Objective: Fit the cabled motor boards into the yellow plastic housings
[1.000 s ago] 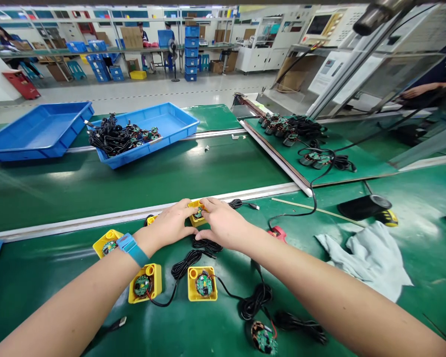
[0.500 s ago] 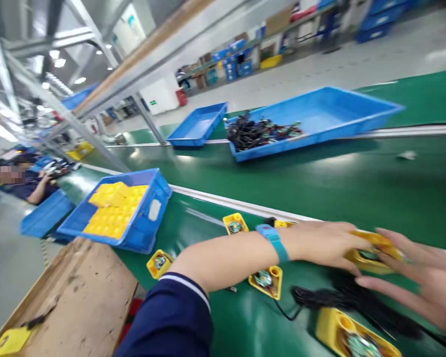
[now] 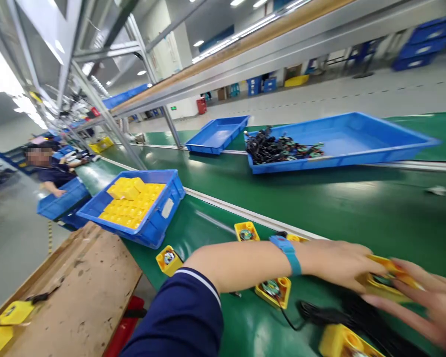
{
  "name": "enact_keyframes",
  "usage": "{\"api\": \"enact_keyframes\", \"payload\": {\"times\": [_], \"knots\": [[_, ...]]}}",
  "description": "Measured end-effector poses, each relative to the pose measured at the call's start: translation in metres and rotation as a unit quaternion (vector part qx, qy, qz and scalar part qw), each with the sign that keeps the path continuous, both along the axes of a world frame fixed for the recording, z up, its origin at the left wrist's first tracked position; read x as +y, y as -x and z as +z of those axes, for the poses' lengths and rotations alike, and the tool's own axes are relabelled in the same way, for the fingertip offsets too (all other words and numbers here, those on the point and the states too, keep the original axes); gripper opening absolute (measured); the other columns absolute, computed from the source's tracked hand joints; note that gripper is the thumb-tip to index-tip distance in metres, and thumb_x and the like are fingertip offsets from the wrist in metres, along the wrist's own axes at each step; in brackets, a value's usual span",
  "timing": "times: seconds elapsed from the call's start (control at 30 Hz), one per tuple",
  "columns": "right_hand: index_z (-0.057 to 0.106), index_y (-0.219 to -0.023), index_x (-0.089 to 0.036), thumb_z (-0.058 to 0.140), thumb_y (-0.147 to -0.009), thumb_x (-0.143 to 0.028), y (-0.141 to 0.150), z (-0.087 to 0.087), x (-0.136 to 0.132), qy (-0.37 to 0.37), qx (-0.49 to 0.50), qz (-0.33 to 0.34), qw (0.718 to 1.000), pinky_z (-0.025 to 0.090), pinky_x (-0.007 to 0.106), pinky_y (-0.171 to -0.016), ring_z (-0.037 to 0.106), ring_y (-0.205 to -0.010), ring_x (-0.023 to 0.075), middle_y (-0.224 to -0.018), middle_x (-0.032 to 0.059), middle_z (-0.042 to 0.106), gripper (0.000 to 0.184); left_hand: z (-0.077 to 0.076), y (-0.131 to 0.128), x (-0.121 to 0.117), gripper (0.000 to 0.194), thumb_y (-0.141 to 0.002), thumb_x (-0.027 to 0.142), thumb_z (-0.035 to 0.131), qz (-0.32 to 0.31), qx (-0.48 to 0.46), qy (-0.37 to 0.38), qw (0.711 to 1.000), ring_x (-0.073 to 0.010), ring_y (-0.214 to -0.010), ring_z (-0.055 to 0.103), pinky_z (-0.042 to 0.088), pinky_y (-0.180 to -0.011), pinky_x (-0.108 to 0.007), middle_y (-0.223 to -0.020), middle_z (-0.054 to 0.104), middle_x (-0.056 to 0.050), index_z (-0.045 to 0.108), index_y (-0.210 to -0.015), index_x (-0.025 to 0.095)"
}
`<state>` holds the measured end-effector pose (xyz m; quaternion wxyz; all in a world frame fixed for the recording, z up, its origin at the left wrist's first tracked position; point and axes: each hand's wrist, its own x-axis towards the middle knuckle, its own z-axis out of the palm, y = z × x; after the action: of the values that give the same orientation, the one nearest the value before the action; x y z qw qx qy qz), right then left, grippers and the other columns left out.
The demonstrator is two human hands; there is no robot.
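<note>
My left hand [image 3: 338, 263], with a blue wristband [image 3: 288, 253], grips the near side of a yellow holder [image 3: 388, 283] that carries a round circuit board. My right hand [image 3: 423, 302] comes in from the right edge, fingers stretched along the same holder and touching it. A bundle of black cable [image 3: 342, 315] lies just under both hands. More yellow holders with boards sit on the green mat: one [image 3: 246, 231] behind my wrist, one [image 3: 275, 291] under my forearm, one [image 3: 168, 259] near the mat's left end, one [image 3: 344, 342] at the bottom edge.
A blue bin full of yellow holders [image 3: 137, 206] stands to the left. Across the conveyor are a blue tray with cabled boards [image 3: 338, 141] and an empty-looking blue tray [image 3: 217, 134]. A wooden board [image 3: 78, 287] with two yellow holders lies bottom left. Another person [image 3: 46, 166] works far left.
The camera has swung from straight ahead to the left, bringing the bin of yellow holders and the wooden board into view. Both hands stay on the same yellow holder.
</note>
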<state>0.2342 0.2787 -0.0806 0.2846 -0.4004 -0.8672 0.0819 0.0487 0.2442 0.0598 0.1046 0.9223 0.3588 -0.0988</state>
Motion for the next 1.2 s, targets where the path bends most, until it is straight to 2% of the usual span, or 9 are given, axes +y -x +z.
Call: {"api": "enact_keyframes", "payload": {"times": [0.1,0.2,0.27,0.53,0.73,0.87,1.0,1.13,1.2], "knots": [[0.077,-0.093,-0.023,0.058,-0.09,-0.054,-0.029,0.053,-0.026,0.046,-0.112,0.053,0.991,0.058,0.053,-0.089,0.071,-0.094,0.0351,-0.117,0.0188,0.069,0.037,-0.006,0.003,0.003,0.036,-0.092,0.032,0.076,0.001,-0.1,0.003,0.995,-0.0205,-0.114,0.067,0.053,-0.102,-0.029,-0.119,0.072,-0.014,0.073,-0.123,0.015],[0.076,-0.107,-0.011,0.067,-0.092,-0.041,-0.011,0.108,-0.047,0.094,-0.202,0.003,0.975,0.056,0.049,-0.092,0.069,-0.097,0.0353,-0.114,0.0216,0.068,0.035,-0.011,0.003,0.006,0.04,-0.084,0.031,0.083,0.011,-0.138,0.009,0.99,-0.0257,-0.105,0.068,0.053,-0.097,-0.035,-0.112,0.072,-0.014,0.073,-0.118,0.012],[0.075,-0.112,-0.006,0.075,-0.089,-0.039,0.003,0.128,-0.049,0.135,-0.212,-0.011,0.968,0.054,0.048,-0.096,0.067,-0.103,0.0368,-0.113,0.0225,0.068,0.039,-0.014,0.004,0.012,0.039,-0.082,0.03,0.083,0.001,-0.161,0.004,0.987,-0.0267,-0.101,0.067,0.052,-0.094,-0.035,-0.109,0.072,-0.015,0.074,-0.114,0.01],[0.079,-0.098,-0.012,0.082,-0.087,-0.046,-0.009,0.137,-0.049,0.175,-0.155,-0.054,0.971,0.056,0.037,-0.092,0.071,-0.1,0.0278,-0.124,0.0166,0.069,0.036,-0.022,0.003,0.036,0.035,-0.076,0.031,0.084,0.014,-0.179,0.013,0.984,-0.0284,-0.099,0.071,0.054,-0.088,-0.035,-0.108,0.077,-0.011,0.076,-0.107,0.018],[0.076,-0.122,-0.011,0.081,-0.089,-0.037,-0.024,0.146,-0.07,0.155,-0.089,-0.068,0.981,0.052,0.047,-0.109,0.065,-0.128,0.0373,-0.144,0.0234,0.062,0.042,-0.017,-0.002,0.033,0.041,-0.072,0.039,0.083,0.069,-0.158,0.008,0.985,-0.0274,-0.099,0.072,0.054,-0.089,-0.035,-0.107,0.078,-0.007,0.074,-0.108,0.02],[0.071,-0.133,-0.017,0.076,-0.093,-0.034,-0.055,0.152,-0.12,0.135,-0.011,-0.074,0.988,0.049,0.054,-0.116,0.057,-0.14,0.0371,-0.151,0.0189,0.059,0.044,-0.011,-0.006,0.028,0.044,-0.072,0.039,0.08,0.098,-0.155,0.01,0.983,-0.0271,-0.102,0.072,0.055,-0.088,-0.033,-0.11,0.077,-0.007,0.073,-0.11,0.019],[0.075,-0.126,-0.018,0.075,-0.093,-0.038,-0.098,0.167,-0.189,0.14,0.125,-0.075,0.979,0.057,0.049,-0.109,0.07,-0.125,0.0318,-0.131,0.014,0.074,0.038,-0.005,-0.009,0.025,0.045,-0.073,0.044,0.076,0.131,-0.157,0.007,0.979,-0.0308,-0.105,0.071,0.055,-0.091,-0.038,-0.113,0.076,-0.01,0.072,-0.11,0.018],[0.077,-0.118,-0.024,0.075,-0.095,-0.031,-0.135,0.199,-0.247,0.145,0.266,-0.106,0.947,0.064,0.04,-0.094,0.077,-0.102,0.0241,-0.113,0.0075,0.08,0.025,0.014,-0.009,0.016,0.041,-0.08,0.048,0.066,0.149,-0.186,-0.032,0.971,-0.0328,-0.11,0.067,0.051,-0.099,-0.044,-0.118,0.072,-0.014,0.067,-0.108,0.018],[0.079,-0.11,-0.025,0.074,-0.096,-0.03,-0.15,0.209,-0.266,0.134,0.347,-0.13,0.919,0.064,0.037,-0.083,0.077,-0.092,0.0223,-0.104,0.0068,0.08,0.015,0.031,-0.007,-0.003,0.027,-0.083,0.046,0.062,0.163,-0.22,-0.097,0.957,-0.0267,-0.092,0.068,0.054,-0.087,-0.038,-0.099,0.073,-0.008,0.064,-0.092,0.021]]}}
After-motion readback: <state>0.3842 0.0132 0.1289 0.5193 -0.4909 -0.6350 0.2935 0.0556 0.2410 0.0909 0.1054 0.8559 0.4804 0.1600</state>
